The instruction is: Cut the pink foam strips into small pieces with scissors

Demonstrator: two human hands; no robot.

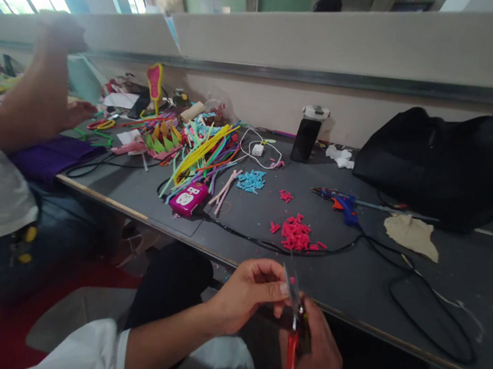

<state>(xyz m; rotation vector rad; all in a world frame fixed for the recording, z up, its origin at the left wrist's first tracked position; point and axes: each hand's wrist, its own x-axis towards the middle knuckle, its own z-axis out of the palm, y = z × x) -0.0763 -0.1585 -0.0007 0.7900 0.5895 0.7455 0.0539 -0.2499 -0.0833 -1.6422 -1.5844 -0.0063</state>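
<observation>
Red-handled scissors (291, 359) are gripped in my right hand (321, 361), their blades pointing up and away, slightly apart. My left hand (247, 292) is pinched beside the blades, and a tiny pink-red piece (292, 280) shows at its fingertips between them. Both hands are in front of the table's near edge, over my lap. Just beyond them lies a pile of short red pieces (297, 234). Farther back are a smaller red cluster (286, 196) and a heap of light blue pieces (251, 181).
A glue gun (342, 205) lies right of the piles, its black cord (256, 241) crossing the table to a magenta power socket (188, 199). Coloured pipe cleaners (204, 152) crowd the left. A black bag (449, 162) stands back right. A co-worker's arm (40, 87) is at left.
</observation>
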